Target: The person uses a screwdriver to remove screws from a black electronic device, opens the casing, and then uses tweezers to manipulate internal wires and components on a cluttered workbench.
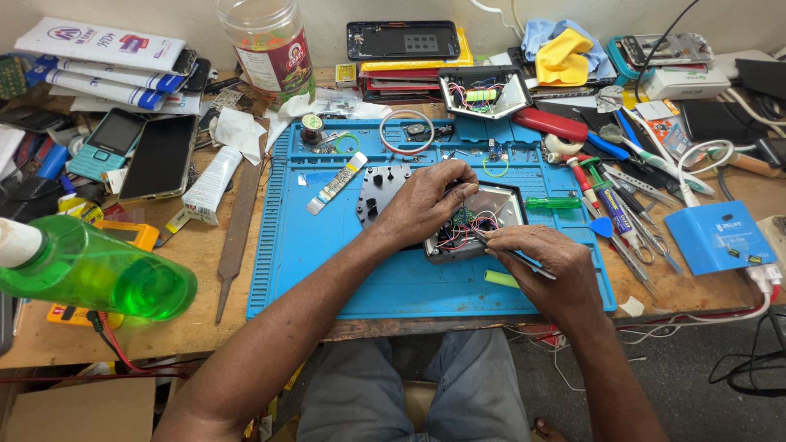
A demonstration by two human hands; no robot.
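Opened device (479, 223) under left hand (422, 203) fingers; tweezers (512, 254) in right hand (544, 266)

Electronics repair workshop: blue mat (327, 270), phones (160, 155), screwdrivers (610, 205).

Materials and finishes. Table (205, 327): bare wood, worn and matt. Work mat (393, 286), centre: blue, rubbery, matt, with ribbed edges. Opened device (475, 225) on the mat: grey plastic casing, plastic-sheathed coloured wires. Tweezers (512, 254): thin bright metal. Bottle (98, 274), 9 o'clock: translucent green plastic, glossy. Jar (266, 41), 12 o'clock: clear glossy plastic. Cloths (561, 49), 1 o'clock: soft yellow and blue fabric. Phone (160, 155), 10 o'clock: glossy black glass face.
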